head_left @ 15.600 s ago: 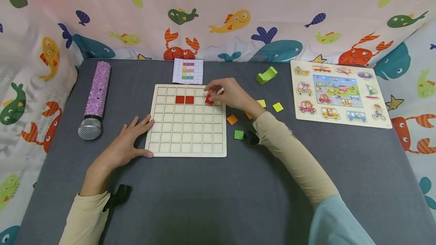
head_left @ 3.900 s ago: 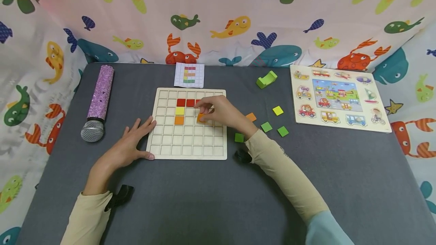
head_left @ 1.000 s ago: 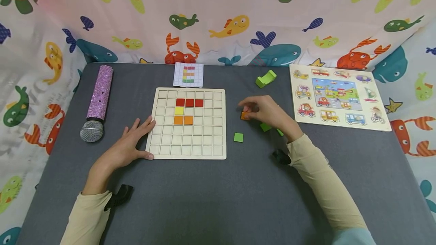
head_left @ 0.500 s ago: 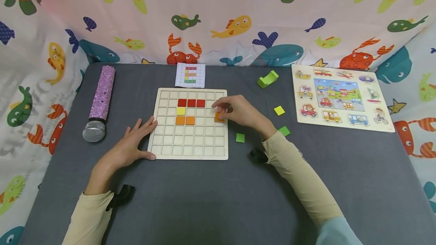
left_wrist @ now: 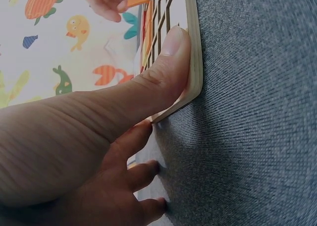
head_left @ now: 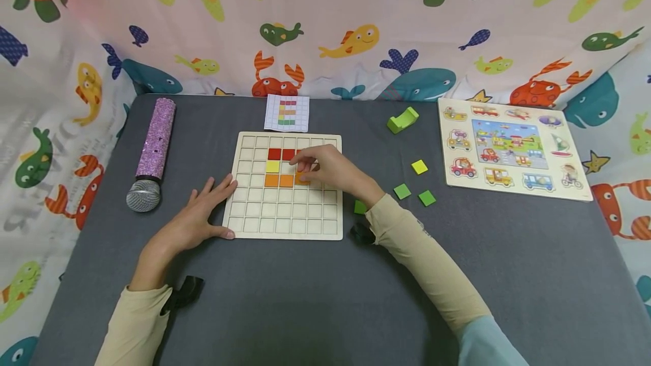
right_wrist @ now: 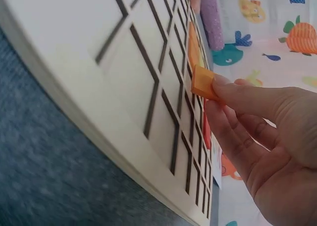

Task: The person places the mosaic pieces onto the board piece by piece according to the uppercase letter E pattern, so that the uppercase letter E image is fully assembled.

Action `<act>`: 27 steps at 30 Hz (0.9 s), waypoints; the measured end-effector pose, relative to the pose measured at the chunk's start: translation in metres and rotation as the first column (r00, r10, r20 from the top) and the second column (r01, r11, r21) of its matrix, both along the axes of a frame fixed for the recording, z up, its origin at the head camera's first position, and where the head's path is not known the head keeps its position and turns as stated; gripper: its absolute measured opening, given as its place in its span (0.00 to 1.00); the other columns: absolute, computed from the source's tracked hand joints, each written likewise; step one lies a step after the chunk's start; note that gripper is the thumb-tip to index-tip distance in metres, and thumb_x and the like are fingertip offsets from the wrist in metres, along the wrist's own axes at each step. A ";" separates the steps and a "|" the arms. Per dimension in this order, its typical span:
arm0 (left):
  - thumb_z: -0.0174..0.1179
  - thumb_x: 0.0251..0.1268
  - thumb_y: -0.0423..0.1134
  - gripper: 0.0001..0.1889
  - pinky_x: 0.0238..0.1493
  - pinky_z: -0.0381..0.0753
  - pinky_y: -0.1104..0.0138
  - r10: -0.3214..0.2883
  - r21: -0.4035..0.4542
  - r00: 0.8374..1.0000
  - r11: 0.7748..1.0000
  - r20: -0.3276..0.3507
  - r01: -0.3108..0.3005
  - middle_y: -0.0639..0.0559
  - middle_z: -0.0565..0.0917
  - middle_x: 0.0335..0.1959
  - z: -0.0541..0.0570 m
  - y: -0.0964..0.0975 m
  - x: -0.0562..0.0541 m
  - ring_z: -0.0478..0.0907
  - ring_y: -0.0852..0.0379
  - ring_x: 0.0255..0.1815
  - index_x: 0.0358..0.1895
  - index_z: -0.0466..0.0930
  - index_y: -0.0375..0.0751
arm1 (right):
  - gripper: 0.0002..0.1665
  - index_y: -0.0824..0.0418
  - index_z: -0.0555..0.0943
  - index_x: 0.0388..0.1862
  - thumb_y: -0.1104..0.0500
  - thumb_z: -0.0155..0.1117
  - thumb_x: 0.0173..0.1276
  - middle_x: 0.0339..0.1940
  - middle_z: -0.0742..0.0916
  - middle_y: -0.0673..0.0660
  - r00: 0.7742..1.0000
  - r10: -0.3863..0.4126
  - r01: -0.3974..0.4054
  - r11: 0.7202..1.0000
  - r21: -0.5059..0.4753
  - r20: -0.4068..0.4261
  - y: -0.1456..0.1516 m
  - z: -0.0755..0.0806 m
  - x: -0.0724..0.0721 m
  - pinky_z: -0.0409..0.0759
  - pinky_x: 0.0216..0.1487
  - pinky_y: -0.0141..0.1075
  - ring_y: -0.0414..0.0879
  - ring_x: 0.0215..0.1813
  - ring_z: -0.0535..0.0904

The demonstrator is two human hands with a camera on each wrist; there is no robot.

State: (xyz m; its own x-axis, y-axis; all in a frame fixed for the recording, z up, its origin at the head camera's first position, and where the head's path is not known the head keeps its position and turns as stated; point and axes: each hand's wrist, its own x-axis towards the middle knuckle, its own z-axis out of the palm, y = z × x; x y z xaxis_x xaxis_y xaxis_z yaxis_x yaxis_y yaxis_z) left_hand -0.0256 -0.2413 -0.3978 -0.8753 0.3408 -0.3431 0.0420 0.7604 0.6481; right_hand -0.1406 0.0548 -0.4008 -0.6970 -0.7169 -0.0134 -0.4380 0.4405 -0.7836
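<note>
A wooden grid board [head_left: 282, 225] lies on the grey table. My right hand [head_left: 335, 171] pinches an orange square tile [right_wrist: 204, 82] between thumb and fingertips, close over the board, right of two orange tiles [head_left: 279, 180] set in its cells. Above those sit a yellow tile [head_left: 272, 166] and a row of red tiles [head_left: 281, 154], its right end hidden by the hand. My left hand [head_left: 190, 222] rests with fingers spread at the board's left edge, its thumb [left_wrist: 171, 52] on the near corner.
Several green tiles [head_left: 402, 191] and a yellow tile [head_left: 419, 167] lie right of the board. A pattern card [head_left: 287, 113] lies behind it. Further around are a glittery microphone [head_left: 152, 151], a light-green block [head_left: 403, 120] and a vehicle puzzle board [head_left: 513, 148].
My right hand has picked up the orange tile from the table right of the board and carried it left over the board. The left hand stays at the board's edge.
</note>
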 end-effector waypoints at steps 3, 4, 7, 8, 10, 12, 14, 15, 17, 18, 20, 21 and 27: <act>0.76 0.47 0.36 0.56 0.71 0.26 0.37 -0.004 0.001 1.000 1.000 -0.003 0.004 0.40 0.44 0.80 -0.001 0.000 -0.001 0.29 0.33 0.78 0.78 0.49 0.37 | 0.16 0.66 0.84 0.51 0.67 0.70 0.63 0.35 0.86 0.53 1.000 -0.002 0.002 1.000 0.001 0.017 -0.002 -0.002 0.001 0.79 0.45 0.32 0.42 0.39 0.79; 0.76 0.47 0.36 0.55 0.71 0.26 0.37 -0.005 0.001 1.000 1.000 -0.004 0.005 0.40 0.44 0.80 -0.001 0.000 -0.001 0.29 0.33 0.78 0.78 0.49 0.37 | 0.16 0.66 0.84 0.51 0.67 0.70 0.63 0.35 0.85 0.53 1.000 -0.003 0.003 1.000 0.007 0.023 -0.002 -0.002 0.001 0.79 0.45 0.32 0.43 0.39 0.79; 0.76 0.46 0.36 0.55 0.71 0.26 0.37 -0.008 0.001 1.000 1.000 -0.008 0.008 0.40 0.44 0.80 -0.002 0.000 -0.002 0.29 0.33 0.78 0.78 0.49 0.37 | 0.16 0.65 0.83 0.51 0.67 0.69 0.64 0.36 0.85 0.53 0.999 -0.010 0.009 0.999 0.036 0.032 -0.003 -0.004 0.002 0.79 0.45 0.32 0.43 0.40 0.79; 0.76 0.46 0.36 0.55 0.71 0.26 0.37 -0.010 -0.001 1.000 1.000 -0.009 0.010 0.40 0.44 0.80 -0.002 0.000 -0.002 0.29 0.33 0.78 0.78 0.49 0.37 | 0.16 0.65 0.83 0.51 0.67 0.69 0.64 0.36 0.85 0.53 0.999 -0.013 0.011 0.999 0.046 0.033 -0.003 -0.004 0.002 0.79 0.45 0.32 0.43 0.40 0.79; 0.76 0.47 0.36 0.55 0.71 0.26 0.37 -0.012 -0.001 1.000 1.000 -0.009 0.012 0.40 0.44 0.80 -0.002 0.000 -0.002 0.29 0.33 0.78 0.78 0.49 0.37 | 0.15 0.64 0.83 0.51 0.67 0.68 0.64 0.38 0.86 0.53 1.000 -0.015 0.013 0.998 0.068 0.021 -0.004 -0.004 0.003 0.79 0.45 0.32 0.43 0.41 0.79; 0.76 0.47 0.37 0.56 0.71 0.26 0.37 -0.013 -0.001 1.000 1.000 -0.009 0.013 0.40 0.44 0.80 -0.002 -0.001 -0.002 0.29 0.33 0.78 0.78 0.49 0.37 | 0.15 0.64 0.84 0.51 0.67 0.68 0.64 0.39 0.86 0.54 1.000 -0.014 0.014 0.996 0.082 0.006 -0.004 -0.005 0.003 0.79 0.45 0.32 0.43 0.41 0.80; 0.76 0.47 0.37 0.56 0.71 0.26 0.37 -0.013 -0.001 1.000 1.000 -0.008 0.013 0.41 0.44 0.80 -0.001 -0.001 -0.002 0.29 0.33 0.78 0.78 0.49 0.37 | 0.14 0.64 0.84 0.50 0.67 0.68 0.64 0.39 0.87 0.54 1.000 -0.011 0.012 0.996 0.091 -0.007 -0.005 -0.005 0.003 0.79 0.45 0.31 0.43 0.41 0.80; 0.75 0.47 0.37 0.56 0.71 0.26 0.37 -0.013 -0.001 1.000 1.000 -0.006 0.013 0.41 0.44 0.80 -0.001 -0.001 -0.002 0.29 0.33 0.78 0.78 0.49 0.37 | 0.14 0.64 0.84 0.50 0.67 0.67 0.65 0.40 0.87 0.54 1.000 -0.008 0.009 0.995 0.095 -0.014 -0.005 -0.005 0.003 0.79 0.45 0.31 0.43 0.41 0.80; 0.76 0.47 0.38 0.56 0.71 0.26 0.37 -0.010 -0.004 1.000 1.000 -0.004 0.010 0.41 0.44 0.80 0.000 -0.001 -0.002 0.29 0.33 0.78 0.78 0.49 0.38 | 0.13 0.64 0.84 0.49 0.67 0.67 0.65 0.40 0.87 0.54 1.000 -0.004 0.005 0.995 0.097 -0.017 -0.005 -0.005 0.004 0.79 0.45 0.32 0.43 0.41 0.80; 0.76 0.47 0.38 0.56 0.71 0.26 0.37 -0.010 -0.006 1.000 1.000 -0.004 0.010 0.41 0.44 0.80 0.000 -0.002 -0.001 0.29 0.33 0.78 0.78 0.49 0.38 | 0.14 0.63 0.84 0.50 0.66 0.67 0.65 0.40 0.87 0.54 1.000 -0.004 0.006 0.995 0.097 -0.020 -0.004 -0.005 0.004 0.79 0.45 0.32 0.43 0.42 0.80; 0.76 0.47 0.38 0.56 0.71 0.26 0.37 -0.009 -0.008 1.000 1.000 -0.001 0.009 0.41 0.44 0.80 0.000 -0.001 -0.001 0.28 0.33 0.78 0.78 0.49 0.38 | 0.14 0.64 0.84 0.50 0.66 0.67 0.66 0.42 0.87 0.54 0.999 -0.011 0.014 0.996 0.088 -0.031 0.000 -0.003 0.005 0.79 0.47 0.33 0.43 0.43 0.80; 0.76 0.46 0.38 0.56 0.71 0.26 0.37 -0.008 -0.009 1.000 1.000 0.000 0.008 0.41 0.44 0.80 0.000 -0.001 -0.001 0.28 0.33 0.78 0.78 0.49 0.38 | 0.14 0.64 0.84 0.51 0.66 0.67 0.65 0.43 0.87 0.55 0.999 -0.020 0.023 0.997 0.080 -0.039 0.003 -0.003 0.006 0.80 0.47 0.34 0.44 0.44 0.80; 0.76 0.46 0.38 0.56 0.71 0.26 0.36 -0.009 -0.010 1.000 1.000 -0.007 0.009 0.40 0.44 0.80 -0.002 0.000 0.000 0.29 0.32 0.78 0.78 0.49 0.37 | 0.16 0.65 0.84 0.51 0.67 0.68 0.64 0.47 0.87 0.57 0.989 -0.121 0.125 0.992 0.031 -0.090 0.052 -0.003 0.007 0.81 0.49 0.40 0.48 0.46 0.81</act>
State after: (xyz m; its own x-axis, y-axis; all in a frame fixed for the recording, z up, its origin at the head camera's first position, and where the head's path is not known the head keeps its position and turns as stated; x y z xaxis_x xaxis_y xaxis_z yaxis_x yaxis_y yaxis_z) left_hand -0.0261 -0.2414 -0.3993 -0.8747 0.3449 -0.3404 0.0531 0.7664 0.6401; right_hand -0.1335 0.1063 -0.4036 -0.7796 -0.6257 0.0268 -0.4450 0.5232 -0.7268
